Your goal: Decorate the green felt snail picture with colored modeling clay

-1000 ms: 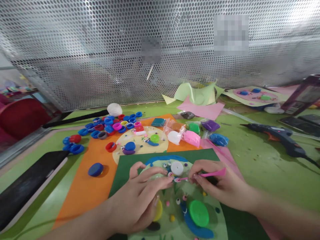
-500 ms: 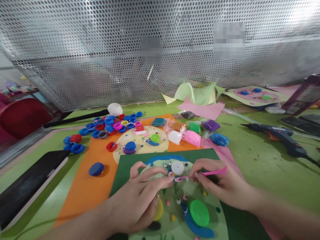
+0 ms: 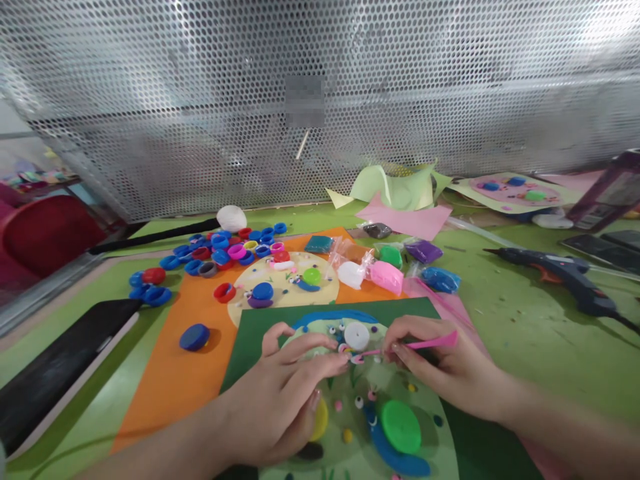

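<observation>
My right hand [image 3: 430,360] pinches a pink plastic modelling tool [image 3: 434,342]. The tool's thin tip touches or nearly touches a small pink and white clay piece [image 3: 357,359] just below a white bottle cap [image 3: 357,337]. Beside that piece, my left hand [image 3: 287,393] rests on the picture with its fingers stretched out and apart, holding nothing. The index fingertip is close to the tool's tip. Under both hands is a light green paper oval on a dark green sheet [image 3: 255,327]. A blue clay snail body [image 3: 395,457] with a green cap [image 3: 401,427] is nearer me. My left hand partly hides a yellow cap [image 3: 321,420].
Bagged clay, such as a pink pack [image 3: 386,277], lies behind the sheet. Loose bottle caps [image 3: 220,257] are heaped at the back left. A glue gun [image 3: 565,270] lies right, a black phone-like slab [image 3: 65,373] left. A perforated metal panel [image 3: 225,133] closes the back.
Both hands keep almost the same pose, the tool still at the clay piece. The whole view has shifted very slightly.
</observation>
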